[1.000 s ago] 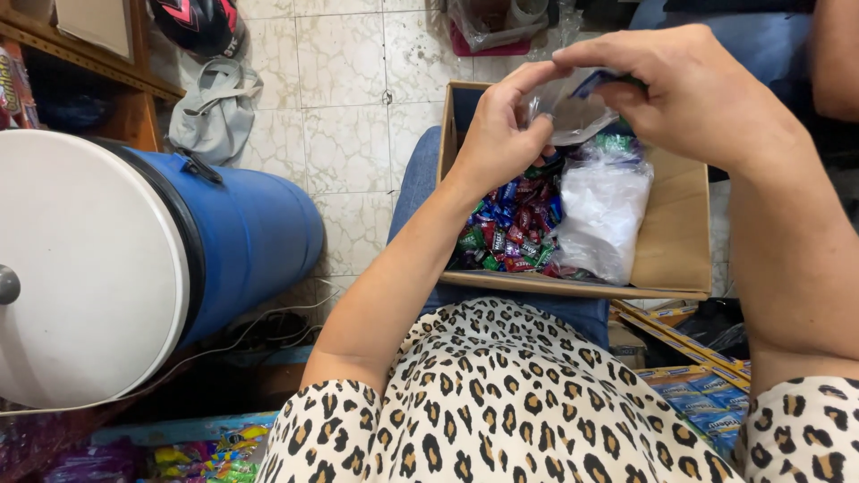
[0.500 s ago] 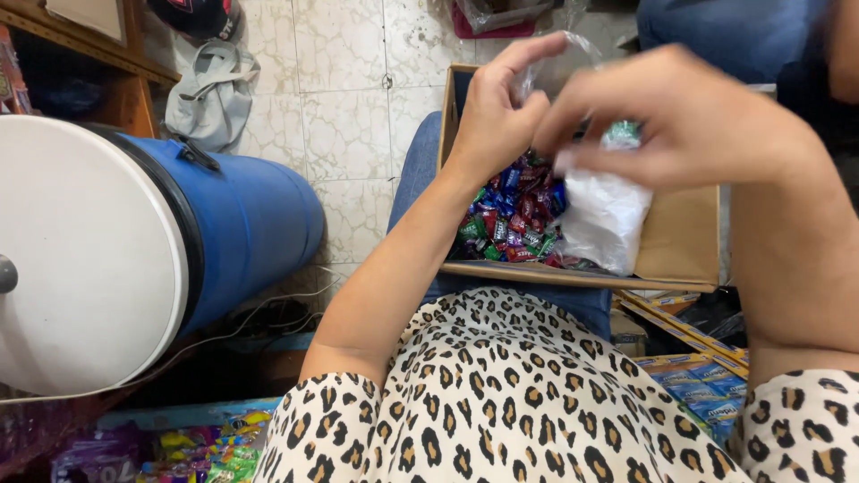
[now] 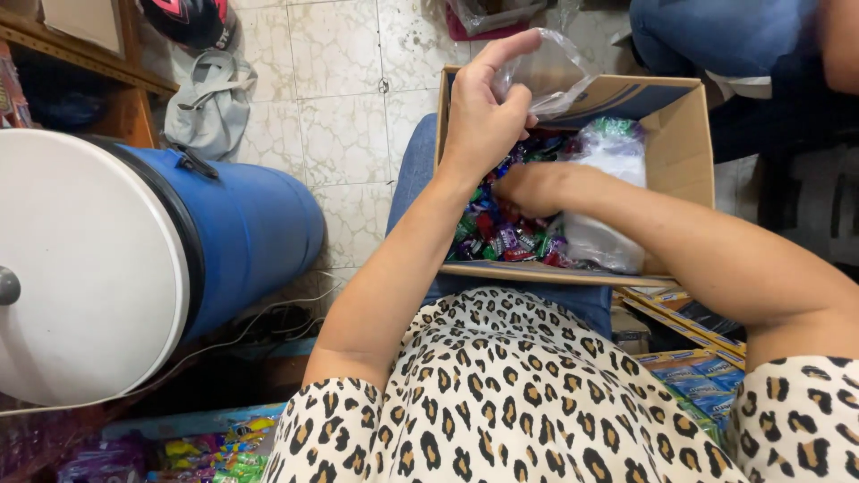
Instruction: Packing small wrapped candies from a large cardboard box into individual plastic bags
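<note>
1. The cardboard box (image 3: pixel 684 143) is resting on the person's lap, holding wrapped candies (image 3: pixel 501 237).
2. The left hand (image 3: pixel 483 116) is pinching a clear plastic bag (image 3: pixel 546 76) above the box.
3. The right hand (image 3: pixel 528 188), nearer the sweets, is dipping into them just below the bag; its fingers are hidden, so I cannot tell their state.

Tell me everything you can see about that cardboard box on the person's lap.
The cardboard box is plain brown, open at the top, and rests tilted on the person's denim-clad lap. Its low near wall faces the camera; its far flap looks blue. Inside lie many small wrapped sweets in red, green, blue and purple, beside a filled whitish plastic bag. The right hand reaches into the sweets. The left hand holds a thin clear plastic bag above the box's far left corner.
</note>
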